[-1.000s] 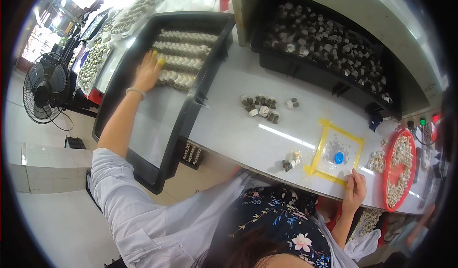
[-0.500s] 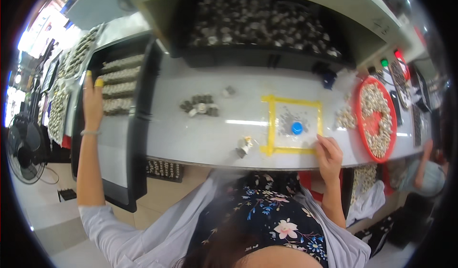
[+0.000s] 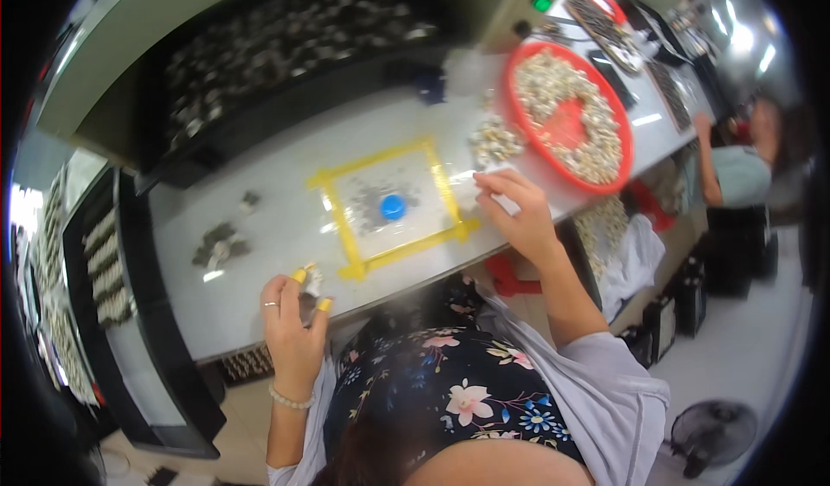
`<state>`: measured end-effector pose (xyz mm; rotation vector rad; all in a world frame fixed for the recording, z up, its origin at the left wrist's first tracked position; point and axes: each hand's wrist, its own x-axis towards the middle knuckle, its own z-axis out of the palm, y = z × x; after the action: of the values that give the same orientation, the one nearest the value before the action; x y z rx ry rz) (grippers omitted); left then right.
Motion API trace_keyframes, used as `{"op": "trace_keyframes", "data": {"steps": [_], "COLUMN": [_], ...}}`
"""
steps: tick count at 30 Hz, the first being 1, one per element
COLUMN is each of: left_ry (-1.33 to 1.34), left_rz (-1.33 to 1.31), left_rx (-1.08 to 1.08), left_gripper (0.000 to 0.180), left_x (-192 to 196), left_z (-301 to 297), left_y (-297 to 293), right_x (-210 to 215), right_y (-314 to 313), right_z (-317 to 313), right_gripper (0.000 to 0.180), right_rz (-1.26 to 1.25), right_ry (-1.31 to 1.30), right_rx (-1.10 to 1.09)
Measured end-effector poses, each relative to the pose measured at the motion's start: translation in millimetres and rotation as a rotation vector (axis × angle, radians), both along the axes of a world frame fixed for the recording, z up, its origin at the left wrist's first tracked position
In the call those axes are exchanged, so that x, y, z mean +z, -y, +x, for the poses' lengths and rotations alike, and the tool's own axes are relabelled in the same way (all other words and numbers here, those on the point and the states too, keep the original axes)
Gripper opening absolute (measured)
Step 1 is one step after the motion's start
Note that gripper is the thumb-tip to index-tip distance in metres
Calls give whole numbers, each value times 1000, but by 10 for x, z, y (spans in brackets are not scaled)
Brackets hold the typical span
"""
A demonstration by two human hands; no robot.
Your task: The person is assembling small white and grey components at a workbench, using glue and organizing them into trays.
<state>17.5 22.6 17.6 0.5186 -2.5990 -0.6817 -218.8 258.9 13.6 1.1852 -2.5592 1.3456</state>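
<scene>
My left hand (image 3: pixel 296 335), with yellow covers on its thumb and fingertip, is at the table's near edge. Its fingers are apart around a small white-and-yellow piece with a grey base (image 3: pixel 313 278); whether they touch it cannot be told. My right hand (image 3: pixel 523 218) hovers, fingers bent and thumb apart, just below a loose pile of small pale parts (image 3: pixel 495 140). Between the hands, a yellow tape frame (image 3: pixel 353 244) on the white tabletop surrounds dark grey specks and a blue round cap (image 3: pixel 392 207).
A red oval tray (image 3: pixel 628 153) of pale parts stands right of the pile. Several grey-and-white pieces (image 3: pixel 220 246) lie left of the tape. A black bin (image 3: pixel 294 101) of parts stands behind, a black tray (image 3: pixel 160 313) with rows at left. Another person (image 3: pixel 731 170) sits far right.
My left hand has left the black tray and come to the small piece by the tape. My right hand has moved from the tape's corner toward the loose pile. The view has turned right.
</scene>
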Motion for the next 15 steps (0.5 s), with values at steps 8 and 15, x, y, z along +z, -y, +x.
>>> {"op": "trace_keyframes", "data": {"steps": [8, 15], "left_ry": [-195, -400], "left_rz": [537, 1565], "left_rx": [-48, -15], "left_gripper": [24, 34], "left_x": [-175, -44], "left_z": [-190, -435], "left_y": [120, -53], "right_x": [294, 1], "right_y": [-39, 114], "right_z": [-266, -324], "right_gripper": [23, 22], "right_rz": [166, 347], "right_ry": [-76, -327], "right_rx": [-176, -178]}}
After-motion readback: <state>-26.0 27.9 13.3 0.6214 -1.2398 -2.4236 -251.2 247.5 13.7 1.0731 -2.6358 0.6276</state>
